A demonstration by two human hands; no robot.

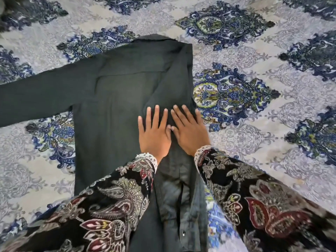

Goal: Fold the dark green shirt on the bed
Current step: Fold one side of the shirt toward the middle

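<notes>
The dark green shirt (pixel 116 91) lies flat on the bed, collar at the far end. Its right side and sleeve are folded inward over the body, with the cuff near the bottom of the view. The other sleeve stretches straight out to the left edge of the view. My left hand (pixel 154 131) and my right hand (pixel 189 130) lie flat side by side on the folded part, palms down, fingers spread, thumbs touching. Neither hand grips the cloth. My patterned sleeves cover the shirt's lower part.
The bedspread (pixel 254 142) is pale grey with blue and green paisley medallions and surrounds the shirt on all sides. A dark piece of cloth (pixel 7 13) shows at the far left corner.
</notes>
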